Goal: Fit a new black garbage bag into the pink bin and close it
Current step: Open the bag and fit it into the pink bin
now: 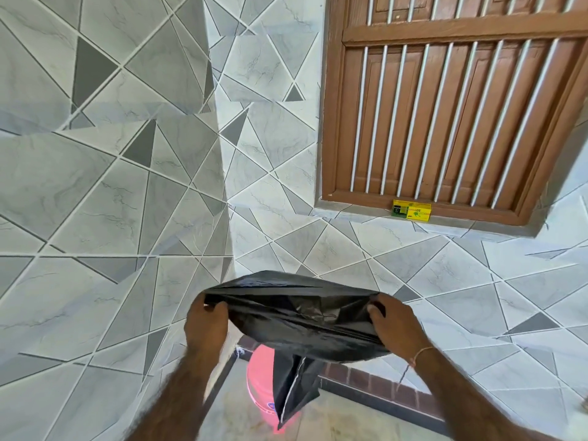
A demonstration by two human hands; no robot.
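Note:
A black garbage bag (299, 319) hangs in the air in front of me, its mouth spread wide between both hands. My left hand (206, 323) grips the left edge of the mouth. My right hand (394, 326) grips the right edge. The bag's folded lower end dangles down in front of the pink bin (259, 386), which stands on the floor below, close to the wall. Much of the bin is hidden behind the bag, and I cannot see whether it has a lid on.
Grey tiled walls meet in a corner (227, 218) just behind the bin. A brown wooden window with white bars (445, 106) is at upper right, with a yellow box (411, 210) on its sill. A brick-patterned skirting (366, 380) runs along the floor.

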